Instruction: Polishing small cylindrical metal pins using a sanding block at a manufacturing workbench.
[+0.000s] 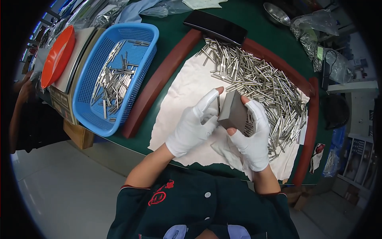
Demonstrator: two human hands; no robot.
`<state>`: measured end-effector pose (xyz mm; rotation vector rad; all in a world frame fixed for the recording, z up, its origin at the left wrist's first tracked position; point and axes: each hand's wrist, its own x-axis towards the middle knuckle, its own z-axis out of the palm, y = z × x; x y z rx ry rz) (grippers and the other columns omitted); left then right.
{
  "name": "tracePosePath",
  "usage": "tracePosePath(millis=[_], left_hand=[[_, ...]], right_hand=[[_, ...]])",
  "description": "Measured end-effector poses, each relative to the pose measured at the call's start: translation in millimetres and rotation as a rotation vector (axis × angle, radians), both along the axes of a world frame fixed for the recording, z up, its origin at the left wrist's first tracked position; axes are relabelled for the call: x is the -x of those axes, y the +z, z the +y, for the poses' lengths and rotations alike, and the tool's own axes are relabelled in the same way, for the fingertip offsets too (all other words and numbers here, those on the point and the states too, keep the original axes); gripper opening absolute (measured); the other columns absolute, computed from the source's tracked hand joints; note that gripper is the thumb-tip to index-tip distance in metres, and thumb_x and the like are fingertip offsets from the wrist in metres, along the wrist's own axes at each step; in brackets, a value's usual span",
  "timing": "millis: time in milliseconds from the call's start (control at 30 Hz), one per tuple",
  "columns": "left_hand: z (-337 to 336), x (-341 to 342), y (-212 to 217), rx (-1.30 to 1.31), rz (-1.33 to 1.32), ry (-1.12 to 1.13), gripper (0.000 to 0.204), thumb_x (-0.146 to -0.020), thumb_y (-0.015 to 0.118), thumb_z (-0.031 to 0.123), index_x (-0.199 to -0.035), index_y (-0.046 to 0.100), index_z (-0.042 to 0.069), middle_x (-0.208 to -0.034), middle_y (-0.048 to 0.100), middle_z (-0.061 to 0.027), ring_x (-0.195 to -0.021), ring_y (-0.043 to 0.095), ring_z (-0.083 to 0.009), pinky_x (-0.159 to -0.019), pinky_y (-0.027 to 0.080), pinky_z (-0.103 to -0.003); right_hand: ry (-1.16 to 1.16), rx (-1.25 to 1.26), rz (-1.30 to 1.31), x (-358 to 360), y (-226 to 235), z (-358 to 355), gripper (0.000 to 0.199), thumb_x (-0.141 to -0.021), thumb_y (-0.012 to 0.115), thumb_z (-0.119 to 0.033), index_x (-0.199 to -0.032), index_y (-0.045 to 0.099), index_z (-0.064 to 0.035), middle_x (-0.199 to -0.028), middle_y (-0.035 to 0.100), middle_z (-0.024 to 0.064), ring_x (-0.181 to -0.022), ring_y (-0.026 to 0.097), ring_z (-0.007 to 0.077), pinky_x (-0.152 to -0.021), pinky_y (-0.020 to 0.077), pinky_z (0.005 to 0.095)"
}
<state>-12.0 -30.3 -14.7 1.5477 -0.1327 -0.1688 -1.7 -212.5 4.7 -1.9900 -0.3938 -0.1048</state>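
Note:
My right hand (254, 137), in a white glove with bare fingertips, grips a grey rectangular block (234, 111) by its sides, tilted above the cloth. Close on its left, my left hand (195, 123) wears a matching glove. Between its fingers stands a thin, dark metal pin (218, 104), right beside the block's left face; whether the two touch I cannot tell. A large heap of shiny metal pins (266, 87) covers the far and right parts of the pale cloth (171, 113). Under my right hand lies a crumpled white cloth (227, 151).
Brown-red bars (159, 85) border the cloth on the green table. A black phone-like slab (215, 27) rests across the far corner. Left of it, a blue basket (149, 44) holds more pins, beside an orange-red dish (59, 57). A metal bowl (277, 14) and plastic bags (314, 26) lie far right.

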Motion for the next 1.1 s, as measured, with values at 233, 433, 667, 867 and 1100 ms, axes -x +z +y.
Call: tracePosePath(millis=[233,433,667,867,1100], left_hand=[[-3,-1,-12,-0.117,-0.301,0.082,0.070,-0.078,0.052,-0.009,-0.142,0.039,0.017,-0.077,0.063,-0.0130,-0.063,0.063,-0.0243,-0.063,0.049,-0.028],[-7,2,-20,-0.010,-0.265,0.080,0.068,-0.080,0.050,-0.009,-0.142,0.040,0.017,-0.079,0.066,-0.0135,-0.066,0.066,-0.0243,-0.064,0.051,-0.029],[-6,2,-9,-0.128,-0.296,0.077,0.061,-0.081,0.049,-0.009,-0.137,0.045,0.014,-0.089,0.067,-0.0142,-0.069,0.067,-0.0236,-0.065,0.052,-0.029],[0,6,5,-0.029,-0.214,0.006,0.058,-0.084,0.050,-0.008,-0.139,0.040,0.008,-0.087,0.068,-0.0119,-0.072,0.066,-0.0164,-0.070,0.053,-0.026],[-2,4,6,0.007,-0.041,0.012,0.060,-0.084,0.050,-0.009,-0.140,0.039,0.009,-0.082,0.067,-0.0103,-0.073,0.065,-0.0144,-0.069,0.049,-0.024]], right_hand=[[0.034,-0.042,0.048,2,2,2,0.069,-0.062,0.082,-0.022,-0.122,0.054,-0.0019,-0.113,0.055,0.0131,-0.102,0.054,0.0269,-0.090,0.0435,0.0357],[0.062,-0.102,0.085,3,0,2,0.070,-0.065,0.082,-0.028,-0.124,0.054,-0.0017,-0.113,0.056,0.0132,-0.102,0.055,0.0260,-0.090,0.0438,0.0353],[0.077,-0.108,0.057,2,1,3,0.067,-0.066,0.082,-0.026,-0.123,0.055,-0.0007,-0.112,0.056,0.0136,-0.100,0.055,0.0257,-0.089,0.0444,0.0345],[-0.098,0.035,0.037,-8,-5,-4,0.060,-0.065,0.080,-0.019,-0.118,0.058,0.0023,-0.106,0.056,0.0127,-0.096,0.055,0.0253,-0.087,0.0453,0.0339],[0.032,-0.056,0.037,0,4,-2,0.065,-0.062,0.082,-0.019,-0.120,0.058,-0.0002,-0.108,0.056,0.0123,-0.098,0.055,0.0242,-0.087,0.0448,0.0340]])
